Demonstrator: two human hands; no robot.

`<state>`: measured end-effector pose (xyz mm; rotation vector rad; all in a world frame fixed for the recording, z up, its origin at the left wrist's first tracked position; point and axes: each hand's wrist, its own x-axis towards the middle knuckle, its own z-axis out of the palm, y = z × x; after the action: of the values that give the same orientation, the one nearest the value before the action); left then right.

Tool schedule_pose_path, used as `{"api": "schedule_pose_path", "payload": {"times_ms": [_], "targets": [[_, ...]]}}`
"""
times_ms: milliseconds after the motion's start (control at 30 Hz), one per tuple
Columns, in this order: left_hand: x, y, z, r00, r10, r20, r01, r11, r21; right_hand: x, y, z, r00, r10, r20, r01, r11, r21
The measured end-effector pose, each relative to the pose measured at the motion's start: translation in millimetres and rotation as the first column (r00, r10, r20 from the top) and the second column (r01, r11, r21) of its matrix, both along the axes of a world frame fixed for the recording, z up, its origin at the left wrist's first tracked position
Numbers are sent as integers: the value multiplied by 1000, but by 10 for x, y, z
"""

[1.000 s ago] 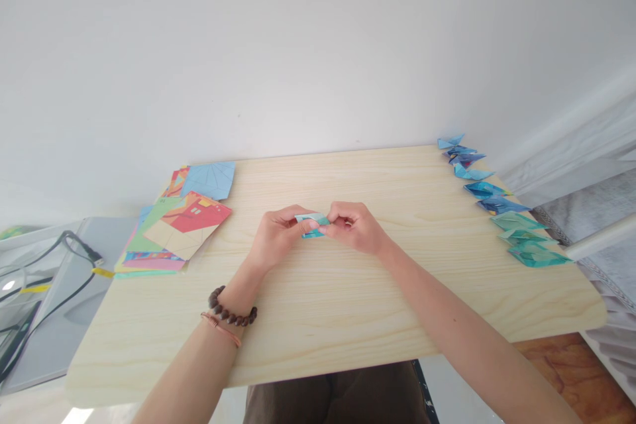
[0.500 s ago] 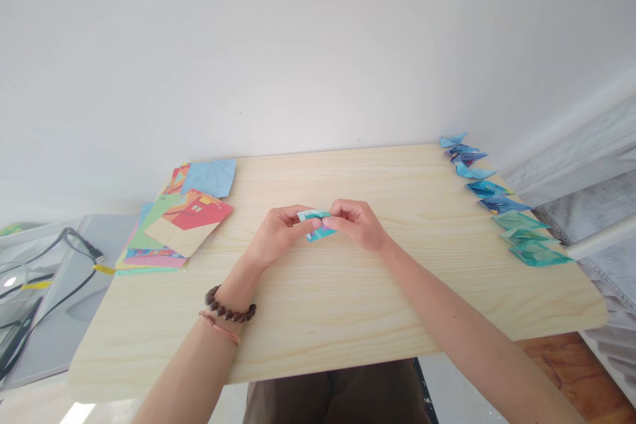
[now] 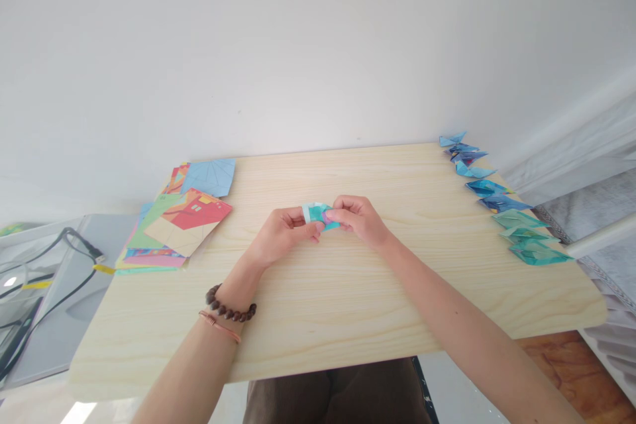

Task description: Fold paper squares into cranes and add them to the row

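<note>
Between both hands, over the middle of the table, is a small folded piece of teal origami paper (image 3: 315, 212) with a pale edge and a purple patch. My left hand (image 3: 284, 236) pinches its left and lower side between thumb and fingers. From the right, my right hand (image 3: 361, 220) grips the other end, its thumb lying on top near the purple patch. Fingers cover part of the paper, so its full folded shape is hidden.
On the light wooden table (image 3: 318, 324), loose patterned paper sheets (image 3: 186, 228) lie at the left. Several folded paper boats (image 3: 527, 235) line the right edge. A white wall (image 3: 318, 46) stands behind. Black cables (image 3: 74, 245) lie beyond the left edge.
The folded paper has turned and shifted slightly right, showing more of its pale left edge. My left thumb has slid to its lower edge; my right thumb now presses on the purple patch.
</note>
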<state>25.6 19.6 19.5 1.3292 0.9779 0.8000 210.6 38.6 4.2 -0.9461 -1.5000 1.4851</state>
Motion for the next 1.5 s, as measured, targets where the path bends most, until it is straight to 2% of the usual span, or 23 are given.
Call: {"api": "schedule_pose_path", "payload": {"times_ms": [100, 233, 400, 567, 667, 900, 1200, 1367, 1500], "targets": [[9, 1, 11, 999, 35, 20, -35, 999, -12, -13, -18, 13, 999, 31, 28, -32, 998, 49], [-3, 2, 11, 998, 64, -11, -64, 997, 35, -22, -40, 32, 998, 49, 39, -52, 996, 74], [-24, 0, -8, 998, 62, -26, -59, 993, 101, -9, -25, 42, 997, 72, 3, -72, 997, 15], [-36, 22, -47, 999, 43, 8, -44, 996, 77, 13, 4, 30, 995, 98, -4, -99, 995, -32], [-47, 30, -59, 998, 53, 16, -54, 997, 54, 12, 8, 33, 996, 89, 0, -89, 995, -43], [-98, 26, -70, 998, 10, -57, -10, 1000, -4, -21, -14, 22, 997, 14, 71, -18, 999, 45], [-109, 42, -86, 997, 19, -79, -18, 1000, 24, -42, -29, 41, 998, 20, 53, -22, 999, 36], [-83, 47, -67, 995, 46, -86, -48, 999, -16, -36, -23, 59, 998, -46, 45, 44, 998, 54], [-103, 50, -81, 995, 33, -97, -38, 998, -51, -28, -13, 62, 997, -47, 59, 44, 998, 48]]}}
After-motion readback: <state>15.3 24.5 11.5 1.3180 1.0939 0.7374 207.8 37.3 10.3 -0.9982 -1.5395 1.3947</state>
